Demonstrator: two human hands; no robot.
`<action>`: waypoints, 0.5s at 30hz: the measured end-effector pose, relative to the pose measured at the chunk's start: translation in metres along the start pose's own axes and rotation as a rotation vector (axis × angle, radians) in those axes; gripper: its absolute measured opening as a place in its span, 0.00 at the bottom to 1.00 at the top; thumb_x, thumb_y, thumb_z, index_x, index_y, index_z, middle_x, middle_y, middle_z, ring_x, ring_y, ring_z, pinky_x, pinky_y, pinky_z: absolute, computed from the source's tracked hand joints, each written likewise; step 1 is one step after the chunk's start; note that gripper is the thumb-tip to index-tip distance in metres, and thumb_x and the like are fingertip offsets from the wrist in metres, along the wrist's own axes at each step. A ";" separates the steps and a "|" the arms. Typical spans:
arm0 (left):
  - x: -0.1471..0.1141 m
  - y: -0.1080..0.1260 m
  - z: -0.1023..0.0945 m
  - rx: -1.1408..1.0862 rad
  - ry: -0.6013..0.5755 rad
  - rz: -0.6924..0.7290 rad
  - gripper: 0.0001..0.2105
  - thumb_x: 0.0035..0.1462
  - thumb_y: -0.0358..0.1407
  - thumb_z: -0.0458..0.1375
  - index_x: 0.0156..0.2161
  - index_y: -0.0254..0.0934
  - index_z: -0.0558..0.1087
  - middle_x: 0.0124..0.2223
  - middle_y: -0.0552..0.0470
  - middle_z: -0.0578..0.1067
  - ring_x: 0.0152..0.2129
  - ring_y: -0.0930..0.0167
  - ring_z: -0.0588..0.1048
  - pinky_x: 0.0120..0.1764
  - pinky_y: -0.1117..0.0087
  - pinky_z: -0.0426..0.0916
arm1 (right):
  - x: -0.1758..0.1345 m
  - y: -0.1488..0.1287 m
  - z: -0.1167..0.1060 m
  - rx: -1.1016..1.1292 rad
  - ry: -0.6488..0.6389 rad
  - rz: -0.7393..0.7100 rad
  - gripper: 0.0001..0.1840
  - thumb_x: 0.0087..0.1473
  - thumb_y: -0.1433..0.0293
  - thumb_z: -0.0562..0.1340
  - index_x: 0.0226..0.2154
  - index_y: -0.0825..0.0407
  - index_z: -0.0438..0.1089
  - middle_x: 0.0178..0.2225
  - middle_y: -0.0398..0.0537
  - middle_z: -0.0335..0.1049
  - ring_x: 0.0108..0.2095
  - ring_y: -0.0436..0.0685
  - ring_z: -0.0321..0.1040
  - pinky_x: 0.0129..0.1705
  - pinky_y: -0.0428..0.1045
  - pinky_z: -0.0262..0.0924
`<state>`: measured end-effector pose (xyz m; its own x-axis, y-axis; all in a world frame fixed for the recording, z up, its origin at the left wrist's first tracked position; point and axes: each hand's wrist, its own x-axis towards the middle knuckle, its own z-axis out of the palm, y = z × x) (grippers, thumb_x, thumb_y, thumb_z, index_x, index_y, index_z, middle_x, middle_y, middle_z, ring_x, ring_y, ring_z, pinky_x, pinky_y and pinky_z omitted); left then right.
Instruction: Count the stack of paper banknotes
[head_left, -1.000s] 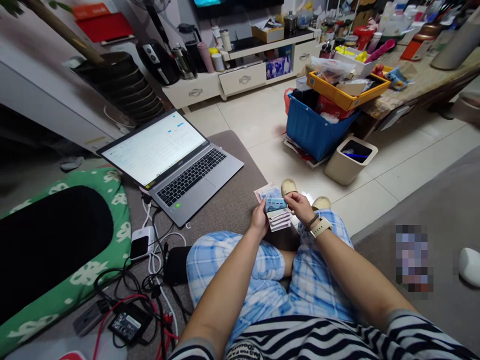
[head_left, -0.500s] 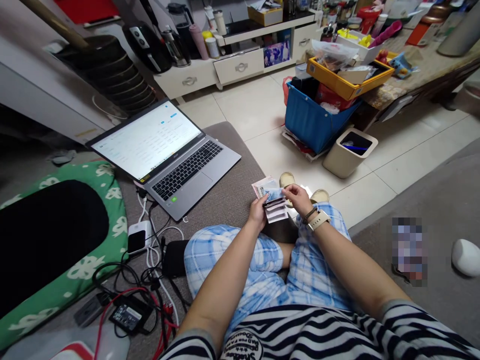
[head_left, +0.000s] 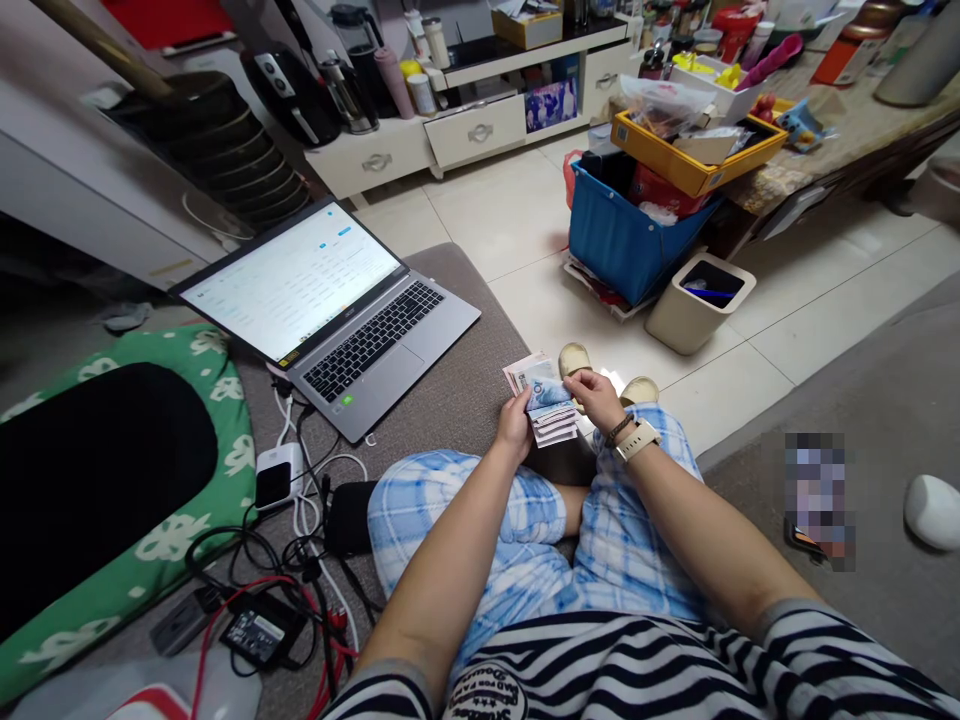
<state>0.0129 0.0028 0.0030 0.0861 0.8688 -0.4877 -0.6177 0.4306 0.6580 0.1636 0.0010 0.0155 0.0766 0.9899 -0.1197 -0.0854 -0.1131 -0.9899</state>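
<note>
A small stack of banknotes (head_left: 553, 424) is gripped in my left hand (head_left: 514, 425), above my crossed legs. The notes fan out in steps at the lower end, and pinkish ones stick out at the upper left. My right hand (head_left: 595, 396) pinches the edge of a blue banknote (head_left: 547, 391) lying on top, which is bent between the two hands. A bracelet and a pale watch (head_left: 637, 440) are on my right wrist.
An open laptop (head_left: 375, 335) stands on the grey sofa to the left, with tangled cables and a power adapter (head_left: 262, 630) nearer me. Slippers (head_left: 574, 360), a beige bin (head_left: 697, 305) and a blue crate (head_left: 622, 240) are on the tiled floor. A white object (head_left: 932, 512) lies at right.
The blue banknote on top has bent and shifted down over the stack, covering the dark edge seen before. More stepped note ends show below it. Both hands have stayed nearly in place.
</note>
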 end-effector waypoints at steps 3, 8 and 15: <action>0.002 -0.001 0.000 -0.030 0.016 0.002 0.12 0.54 0.38 0.64 0.37 0.30 0.78 0.39 0.41 0.82 0.48 0.57 0.78 0.53 0.58 0.70 | -0.002 -0.002 0.000 0.004 -0.010 -0.002 0.27 0.42 0.44 0.67 0.20 0.49 0.64 0.17 0.38 0.55 0.22 0.49 0.51 0.24 0.48 0.48; 0.004 -0.001 0.000 -0.041 0.024 -0.015 0.11 0.56 0.38 0.62 0.38 0.29 0.78 0.39 0.41 0.82 0.47 0.59 0.79 0.53 0.60 0.70 | -0.003 -0.005 0.001 0.016 -0.013 -0.002 0.26 0.42 0.44 0.67 0.21 0.50 0.64 0.17 0.38 0.55 0.21 0.49 0.50 0.25 0.47 0.47; 0.001 0.001 -0.003 -0.016 0.023 -0.011 0.14 0.52 0.41 0.65 0.37 0.30 0.78 0.38 0.42 0.83 0.44 0.57 0.80 0.50 0.58 0.72 | -0.004 -0.005 0.005 0.034 -0.030 -0.012 0.27 0.42 0.45 0.67 0.20 0.50 0.62 0.17 0.37 0.55 0.20 0.48 0.49 0.23 0.47 0.46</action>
<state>0.0103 0.0033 0.0012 0.0751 0.8582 -0.5077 -0.6295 0.4357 0.6433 0.1587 -0.0018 0.0216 0.0483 0.9933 -0.1050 -0.1187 -0.0987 -0.9880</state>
